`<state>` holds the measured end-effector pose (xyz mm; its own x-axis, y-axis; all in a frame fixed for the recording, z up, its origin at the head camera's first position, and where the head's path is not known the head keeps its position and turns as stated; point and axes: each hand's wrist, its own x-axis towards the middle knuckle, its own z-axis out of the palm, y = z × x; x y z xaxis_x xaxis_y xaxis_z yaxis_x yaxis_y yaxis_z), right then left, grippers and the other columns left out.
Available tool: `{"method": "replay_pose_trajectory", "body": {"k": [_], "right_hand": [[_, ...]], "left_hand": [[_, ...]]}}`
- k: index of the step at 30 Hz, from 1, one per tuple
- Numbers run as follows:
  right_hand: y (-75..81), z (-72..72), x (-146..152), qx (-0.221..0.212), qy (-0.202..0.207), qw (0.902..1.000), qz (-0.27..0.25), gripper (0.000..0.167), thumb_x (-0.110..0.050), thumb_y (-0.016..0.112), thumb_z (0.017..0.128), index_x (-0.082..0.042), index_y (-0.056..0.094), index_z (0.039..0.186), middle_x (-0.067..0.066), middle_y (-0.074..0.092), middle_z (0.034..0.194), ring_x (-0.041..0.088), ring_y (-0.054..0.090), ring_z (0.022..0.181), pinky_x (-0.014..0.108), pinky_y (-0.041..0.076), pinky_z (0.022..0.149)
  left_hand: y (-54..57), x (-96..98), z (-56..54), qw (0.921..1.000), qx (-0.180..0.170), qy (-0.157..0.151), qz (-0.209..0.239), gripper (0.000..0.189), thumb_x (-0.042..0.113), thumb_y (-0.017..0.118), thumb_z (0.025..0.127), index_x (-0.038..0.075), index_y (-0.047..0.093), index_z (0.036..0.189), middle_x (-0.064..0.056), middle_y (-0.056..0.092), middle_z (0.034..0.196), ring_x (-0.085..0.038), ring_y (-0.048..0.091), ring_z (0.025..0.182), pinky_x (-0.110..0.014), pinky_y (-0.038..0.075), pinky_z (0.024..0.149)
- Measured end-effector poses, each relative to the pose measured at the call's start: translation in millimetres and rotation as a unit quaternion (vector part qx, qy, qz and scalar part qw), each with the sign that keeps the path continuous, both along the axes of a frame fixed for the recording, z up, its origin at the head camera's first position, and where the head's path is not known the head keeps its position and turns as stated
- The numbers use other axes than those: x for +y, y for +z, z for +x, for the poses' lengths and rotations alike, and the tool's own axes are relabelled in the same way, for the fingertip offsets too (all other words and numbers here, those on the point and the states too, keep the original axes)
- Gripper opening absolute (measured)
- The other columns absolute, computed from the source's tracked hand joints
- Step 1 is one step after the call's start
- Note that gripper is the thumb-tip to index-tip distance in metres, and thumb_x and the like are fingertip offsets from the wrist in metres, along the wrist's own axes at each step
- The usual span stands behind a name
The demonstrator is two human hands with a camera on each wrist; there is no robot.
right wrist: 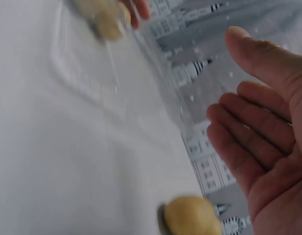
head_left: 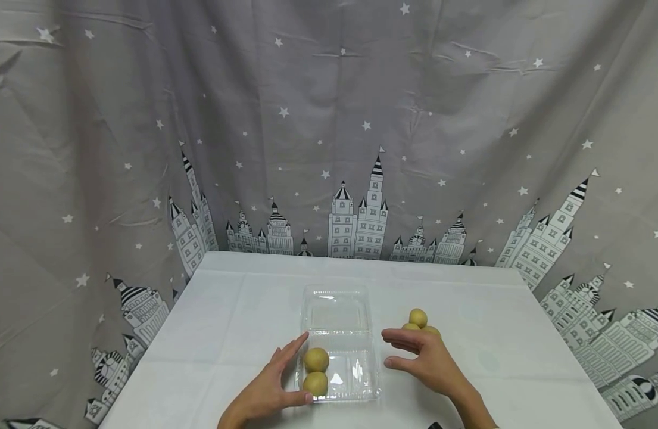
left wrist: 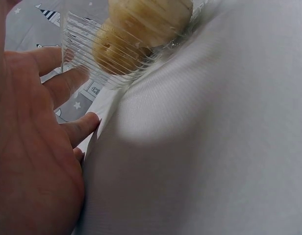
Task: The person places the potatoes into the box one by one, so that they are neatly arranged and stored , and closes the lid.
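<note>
The left hand and right hand have outstretched, empty fingers beside the clear container holding two potatoes; loading seems under way, likely calling next for grasping other potatoes on the worktop.

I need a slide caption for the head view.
Left hand at an open clear plastic container holding two round yellow potatoes; right hand near three more potatoes.
</note>
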<state>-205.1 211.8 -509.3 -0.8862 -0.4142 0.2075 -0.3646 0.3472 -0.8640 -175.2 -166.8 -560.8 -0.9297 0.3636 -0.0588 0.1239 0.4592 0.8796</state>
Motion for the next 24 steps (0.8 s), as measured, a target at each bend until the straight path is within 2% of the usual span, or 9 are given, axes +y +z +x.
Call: {"method": "replay_pose_trajectory", "body": {"k": [4, 10, 16, 20, 24], "right_hand": [[-1.0, 1.9, 22, 0.015, -0.013, 0.9998, -0.001, 0.049, -0.017, 0.091, 0.09, -0.001, 0.076, 0.134, 0.019, 0.077, 0.133, 0.03, 0.078, 0.121, 0.041, 0.063, 0.105], [-5.4, 1.1, 52, 0.026, -0.031, 0.999, 0.018, 0.047, -0.012, 0.092, 0.089, -0.004, 0.077, 0.133, 0.016, 0.078, 0.133, 0.016, 0.078, 0.119, 0.03, 0.064, 0.102], [-6.6, 1.6, 76, 0.024, -0.042, 0.9984, 0.03, 0.046, -0.014, 0.092, 0.088, -0.003, 0.078, 0.131, 0.015, 0.08, 0.129, 0.017, 0.08, 0.116, 0.029, 0.065, 0.099], [-4.5, 2.1, 88, 0.011, -0.059, 0.9974, 0.039, 0.043, -0.012, 0.091, 0.089, -0.001, 0.078, 0.129, 0.018, 0.08, 0.128, 0.012, 0.079, 0.116, 0.033, 0.066, 0.098], [-2.2, 1.3, 99, -0.002, -0.082, 0.9953, 0.052, 0.041, -0.011, 0.09, 0.09, -0.004, 0.079, 0.129, 0.017, 0.08, 0.13, 0.008, 0.078, 0.115, 0.032, 0.066, 0.097]], "left_hand": [[0.0, 0.1, 0.1, 1.0, 0.0, 0.0, -0.002, 0.117, 0.041, 0.097, 0.079, 0.036, 0.029, 0.174, -0.015, 0.029, 0.181, -0.065, 0.003, 0.163, -0.085, 0.001, 0.126], [0.5, -0.4, 0.0, 1.0, 0.002, -0.004, -0.005, 0.117, 0.041, 0.096, 0.081, 0.031, 0.028, 0.175, -0.014, 0.029, 0.181, -0.065, 0.003, 0.163, -0.085, 0.001, 0.126], [0.2, -0.5, 0.2, 1.0, 0.002, -0.007, -0.004, 0.117, 0.04, 0.096, 0.081, 0.027, 0.028, 0.176, -0.014, 0.029, 0.181, -0.064, 0.003, 0.164, -0.084, 0.001, 0.127], [0.9, -0.4, 0.3, 1.0, 0.003, -0.006, -0.007, 0.118, 0.042, 0.096, 0.08, 0.027, 0.028, 0.176, -0.014, 0.029, 0.181, -0.063, 0.004, 0.165, -0.082, -0.001, 0.128], [1.3, 0.2, 0.1, 0.9999, 0.004, -0.006, -0.009, 0.118, 0.042, 0.096, 0.08, 0.03, 0.028, 0.175, -0.014, 0.029, 0.181, -0.062, 0.004, 0.165, -0.082, -0.001, 0.129]]}}
